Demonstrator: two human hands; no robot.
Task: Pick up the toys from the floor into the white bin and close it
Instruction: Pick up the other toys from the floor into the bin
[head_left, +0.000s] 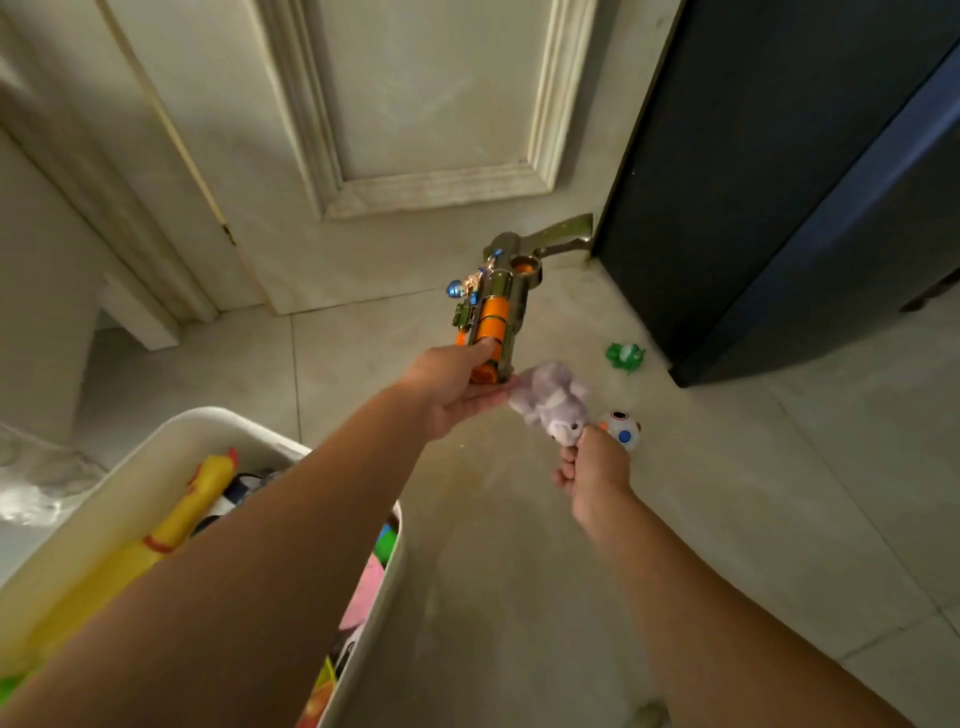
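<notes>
My left hand (451, 387) grips the barrel end of a gold and orange toy gun (501, 306), held above the tiled floor with its handle pointing toward the door. Just right of it, my right hand (592, 467) pinches a small grey plush animal (551, 400) by its head, lifted off the floor. The white bin (171, 441) stands open at the lower left under my left forearm and holds a yellow rubber chicken (176, 519) and several other toys. On the floor lie a white ball with coloured dots (622, 427) and a green toy (625, 357).
A white panelled door (415, 130) stands straight ahead with its frame at the left. A dark cabinet (779, 182) fills the upper right, its corner near the green toy. Pale floor tiles (779, 519) stretch to the right and toward me.
</notes>
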